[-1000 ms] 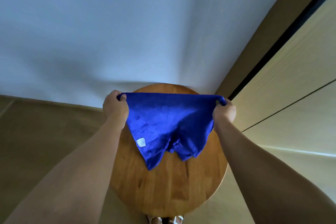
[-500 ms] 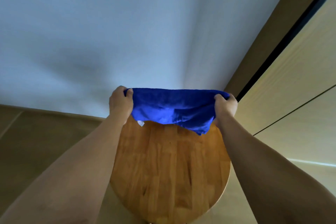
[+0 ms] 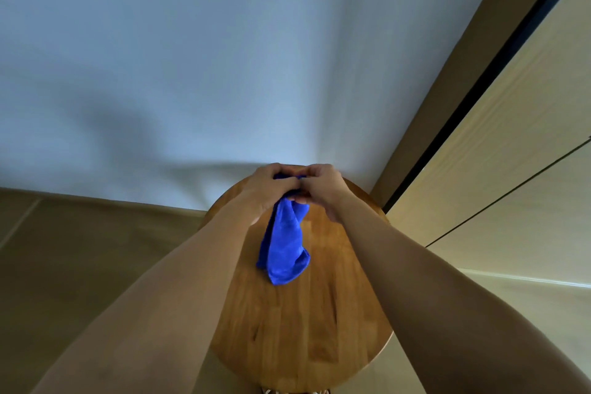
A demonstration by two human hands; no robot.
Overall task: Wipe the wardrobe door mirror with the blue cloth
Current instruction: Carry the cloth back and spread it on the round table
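Note:
The blue cloth hangs folded in half above a round wooden table. My left hand and my right hand meet at its top edge, and both grip the cloth there with curled fingers. The folded cloth's lower end dangles toward the tabletop. The wardrobe, with pale wood-look door panels and a dark vertical gap, stands at the right. No mirror surface is plainly visible in this view.
A plain white wall fills the view ahead, directly behind the table. Brownish floor lies to the left of the table. The wardrobe's tan side panel meets the wall at the right.
My hands, spread apart with the cloth stretched between them, have come together. The cloth now hangs doubled over from both hands.

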